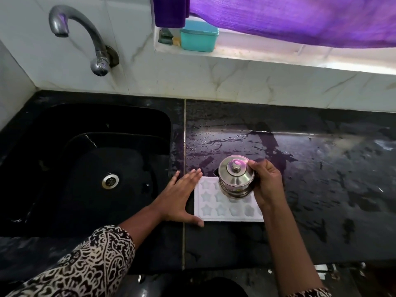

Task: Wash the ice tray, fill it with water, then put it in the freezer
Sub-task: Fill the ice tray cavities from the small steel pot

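A white ice tray [216,211] with star-shaped and flower-shaped cells lies flat on the black counter, just right of the sink. My left hand [182,196] rests with straight fingers against the tray's left edge, thumb along its near corner. My right hand [267,185] grips a lidded steel jug [235,176] and holds it tilted over the tray's far cells. The jug hides part of the tray. No water stream is visible.
The black sink [64,168] with its steel drain [110,181] lies to the left, under a wall tap [85,33]. The wet black counter [321,168] stretches right. A teal box [199,35] sits on the window ledge below a purple curtain [300,16].
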Motion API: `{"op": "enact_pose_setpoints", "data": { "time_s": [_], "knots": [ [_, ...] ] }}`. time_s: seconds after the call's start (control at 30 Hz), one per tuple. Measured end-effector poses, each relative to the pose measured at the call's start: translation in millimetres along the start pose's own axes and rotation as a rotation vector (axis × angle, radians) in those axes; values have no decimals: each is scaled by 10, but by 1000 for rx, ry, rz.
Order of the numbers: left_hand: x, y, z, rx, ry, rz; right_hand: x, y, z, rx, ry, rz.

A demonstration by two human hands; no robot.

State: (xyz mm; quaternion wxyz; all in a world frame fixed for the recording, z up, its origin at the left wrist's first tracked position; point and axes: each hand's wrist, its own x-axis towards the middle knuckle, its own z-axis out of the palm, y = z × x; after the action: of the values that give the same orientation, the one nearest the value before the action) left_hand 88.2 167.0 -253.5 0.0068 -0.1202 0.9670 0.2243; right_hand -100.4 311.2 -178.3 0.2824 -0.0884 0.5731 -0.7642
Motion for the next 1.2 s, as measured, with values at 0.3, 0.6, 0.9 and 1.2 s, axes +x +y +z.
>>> {"op": "enact_pose_setpoints", "data": {
  "time_s": [0.3, 0.6, 0.9, 1.2],
  "knots": [
    [6, 25, -20, 5, 9, -8, -7, -13, 30, -149, 22, -21],
    [10, 19, -9, -5, 27, -15, -24, -57, 99, -263, 18, -50],
    [16, 3, 5, -22, 29, -18, -33, -120, 112, -315, 28, -46],
    [15, -6, 13, -31, 33, -17, -44, -180, 183, -393, 17, -63]
  ]
}}
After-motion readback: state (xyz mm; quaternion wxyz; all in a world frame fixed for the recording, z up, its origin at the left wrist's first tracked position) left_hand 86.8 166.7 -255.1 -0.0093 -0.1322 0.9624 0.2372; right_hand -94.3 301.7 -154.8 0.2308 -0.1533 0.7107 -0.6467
